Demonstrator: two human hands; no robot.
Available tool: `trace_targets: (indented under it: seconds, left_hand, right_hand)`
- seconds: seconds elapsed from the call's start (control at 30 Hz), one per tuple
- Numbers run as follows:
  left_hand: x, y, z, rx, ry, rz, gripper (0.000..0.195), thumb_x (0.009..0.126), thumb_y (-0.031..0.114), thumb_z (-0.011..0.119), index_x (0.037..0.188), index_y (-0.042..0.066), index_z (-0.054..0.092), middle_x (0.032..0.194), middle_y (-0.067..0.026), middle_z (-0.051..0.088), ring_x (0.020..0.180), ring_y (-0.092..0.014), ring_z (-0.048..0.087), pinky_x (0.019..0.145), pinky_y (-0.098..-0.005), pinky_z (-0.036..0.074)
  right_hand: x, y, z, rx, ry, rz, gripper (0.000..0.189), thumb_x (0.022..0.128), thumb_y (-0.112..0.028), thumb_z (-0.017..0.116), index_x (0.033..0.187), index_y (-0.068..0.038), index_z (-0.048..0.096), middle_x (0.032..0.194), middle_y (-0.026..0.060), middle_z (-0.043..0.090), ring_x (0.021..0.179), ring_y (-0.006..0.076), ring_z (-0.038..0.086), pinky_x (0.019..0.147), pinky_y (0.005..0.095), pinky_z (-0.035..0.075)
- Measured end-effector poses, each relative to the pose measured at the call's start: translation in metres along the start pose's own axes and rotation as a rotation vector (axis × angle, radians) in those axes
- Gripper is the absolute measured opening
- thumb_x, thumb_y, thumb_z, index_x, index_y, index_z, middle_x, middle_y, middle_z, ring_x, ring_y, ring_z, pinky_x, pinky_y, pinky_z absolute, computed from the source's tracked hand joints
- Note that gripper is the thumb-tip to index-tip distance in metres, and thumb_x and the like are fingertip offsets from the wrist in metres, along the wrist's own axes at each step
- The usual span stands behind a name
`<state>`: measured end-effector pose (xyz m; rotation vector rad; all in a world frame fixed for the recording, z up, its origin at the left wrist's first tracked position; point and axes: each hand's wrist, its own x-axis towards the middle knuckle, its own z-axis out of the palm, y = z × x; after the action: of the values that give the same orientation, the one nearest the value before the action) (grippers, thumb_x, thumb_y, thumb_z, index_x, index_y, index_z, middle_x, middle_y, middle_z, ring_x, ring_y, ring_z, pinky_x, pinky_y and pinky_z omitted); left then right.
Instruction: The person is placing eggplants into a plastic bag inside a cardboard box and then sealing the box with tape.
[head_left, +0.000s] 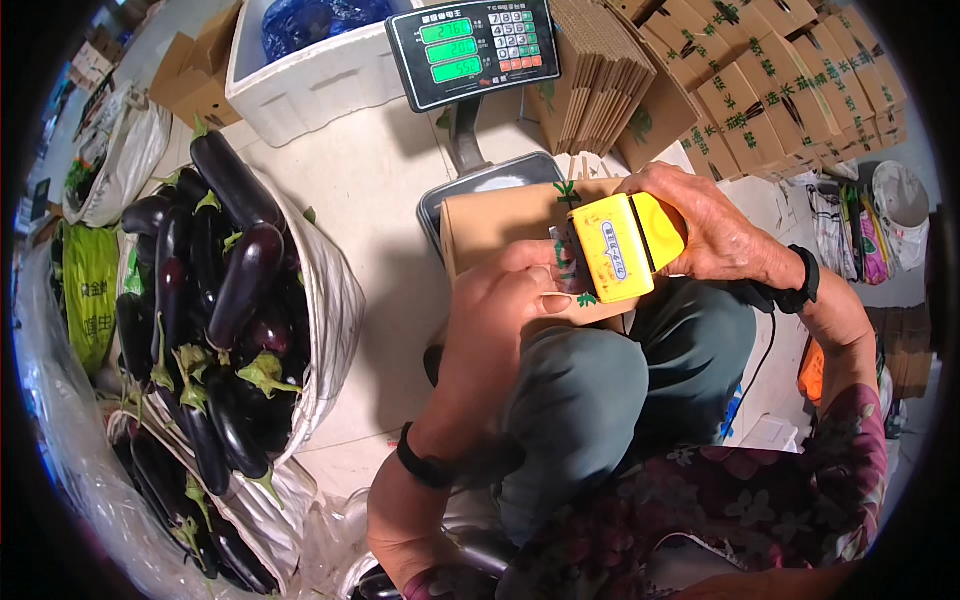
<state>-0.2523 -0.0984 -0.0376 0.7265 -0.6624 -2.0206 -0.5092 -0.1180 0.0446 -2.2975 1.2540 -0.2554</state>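
Note:
My right hand (694, 217) grips a yellow tape dispenser (613, 247) above a closed cardboard box (491, 217). Clear tape (564, 259) lies on the box top at the dispenser's left edge, over green printed characters. The fingers of my left hand (517, 281) lie on the box beside that tape, with nothing seen in them. Under the box, the metal platform of a weighing scale (499, 178) shows at the back. The scale's display and keypad (474, 49) stand behind it, with green lit digits.
At the left, a white sack (326, 337) holds several eggplants (244, 285); more lie in a bag below. A white foam box (315, 101) with blue plastic stands at the back. Flattened cartons (600, 82) lean behind the scale, near stacked cardboard boxes (765, 90). My knees are close to the box.

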Motion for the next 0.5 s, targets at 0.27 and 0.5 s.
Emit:
trace_targets:
  seconds: [0.27,0.5]
  left_hand:
    - [0.000,-0.009,-0.002,0.146,0.038,-0.002,0.017,0.101,0.013,0.060,0.104,-0.003,0.064,0.089,-0.0050,0.065,0.081,-0.009,0.062,0.074,-0.0259,0.054]
    - [0.005,-0.020,-0.015,0.486,0.169,0.360,0.013,0.099,0.010,0.059,0.095,-0.001,0.062,0.080,-0.0019,0.061,0.072,-0.008,0.056,0.065,-0.0264,0.049]
  right_hand:
    - [0.001,-0.003,0.005,-0.079,-0.027,-0.060,0.073,0.063,-0.012,0.087,0.127,-0.003,0.052,0.115,0.0175,0.062,0.109,0.0416,0.059,0.093,0.0467,0.048]
    - [0.011,-0.024,0.007,-0.037,-0.053,-0.018,0.071,0.069,-0.024,0.087,0.126,-0.001,0.051,0.109,0.0226,0.061,0.102,0.0448,0.060,0.086,0.0462,0.051]
